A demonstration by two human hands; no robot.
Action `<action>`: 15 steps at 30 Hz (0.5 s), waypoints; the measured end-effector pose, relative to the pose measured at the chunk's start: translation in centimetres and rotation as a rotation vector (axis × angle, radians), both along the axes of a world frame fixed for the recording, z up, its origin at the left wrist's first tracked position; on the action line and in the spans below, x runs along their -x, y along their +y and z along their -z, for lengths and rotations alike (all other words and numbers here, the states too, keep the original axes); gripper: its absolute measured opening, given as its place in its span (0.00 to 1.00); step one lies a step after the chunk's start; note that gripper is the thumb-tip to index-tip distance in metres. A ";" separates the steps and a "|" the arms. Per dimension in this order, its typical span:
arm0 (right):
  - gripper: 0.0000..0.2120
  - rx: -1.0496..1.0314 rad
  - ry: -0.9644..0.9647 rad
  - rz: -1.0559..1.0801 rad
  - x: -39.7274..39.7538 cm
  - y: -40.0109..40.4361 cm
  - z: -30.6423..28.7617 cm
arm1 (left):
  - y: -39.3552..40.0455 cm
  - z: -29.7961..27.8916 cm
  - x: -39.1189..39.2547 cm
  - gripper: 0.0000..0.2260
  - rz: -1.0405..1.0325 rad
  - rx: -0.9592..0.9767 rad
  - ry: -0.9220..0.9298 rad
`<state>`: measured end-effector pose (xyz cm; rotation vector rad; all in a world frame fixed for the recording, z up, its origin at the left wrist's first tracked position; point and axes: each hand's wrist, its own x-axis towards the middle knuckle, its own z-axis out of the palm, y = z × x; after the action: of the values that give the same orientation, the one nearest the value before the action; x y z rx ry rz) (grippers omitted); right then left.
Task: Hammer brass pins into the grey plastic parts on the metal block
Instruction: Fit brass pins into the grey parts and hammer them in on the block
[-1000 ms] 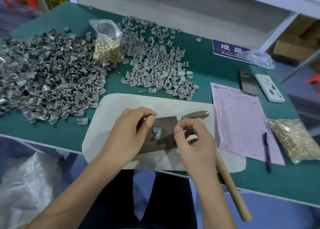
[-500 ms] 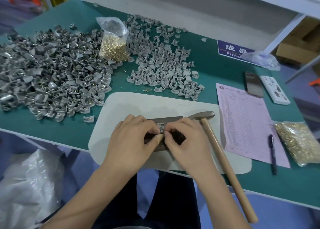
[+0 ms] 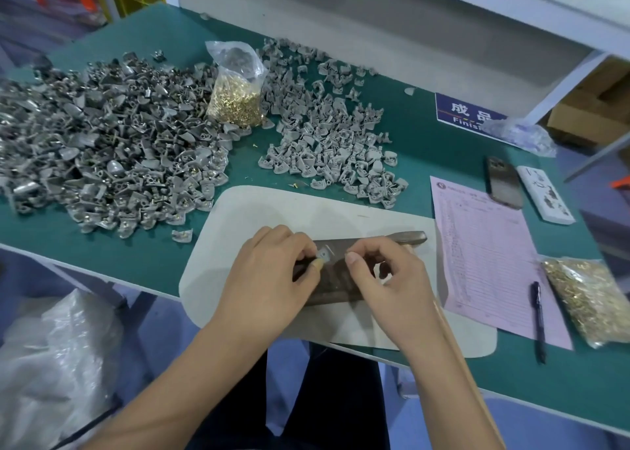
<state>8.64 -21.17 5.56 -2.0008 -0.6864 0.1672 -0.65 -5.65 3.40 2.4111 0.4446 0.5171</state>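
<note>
A dark metal block (image 3: 335,287) lies on a pale mat (image 3: 259,211) at the table's front edge. My left hand (image 3: 269,279) pinches a small grey plastic part (image 3: 323,254) on the block's top. My right hand (image 3: 385,279) hovers just right of the part with thumb and forefinger curled together; whether a pin is between them cannot be seen. The hammer's head (image 3: 409,237) lies behind my right hand, and its wooden handle (image 3: 470,374) runs down under my right forearm.
Two heaps of grey parts cover the table: a big one (image 3: 102,149) at left, a smaller one (image 3: 327,143) in the middle. Bags of brass pins stand behind (image 3: 237,98) and at right (image 3: 593,299). A pink form (image 3: 484,255), pen (image 3: 538,316) and phone (image 3: 504,182) lie right.
My right hand has drawn slightly back to the right from the grey part, which now shows between the hands. My left hand stays on the part.
</note>
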 end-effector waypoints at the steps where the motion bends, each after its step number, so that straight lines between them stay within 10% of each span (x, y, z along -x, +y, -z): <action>1: 0.07 0.002 -0.019 -0.010 0.0 0.0 -0.3 | 0.1 0.0 0.0 0.03 0.013 0.003 0.000; 15: 0.07 0.237 -0.214 -0.209 -0.3 2.2 -0.6 | 1.5 -1.0 0.8 0.04 0.087 -0.117 0.083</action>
<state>8.94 -18.97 6.16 -2.1905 -1.0556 0.1662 -1.48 -4.14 4.39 2.5591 0.3509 0.4165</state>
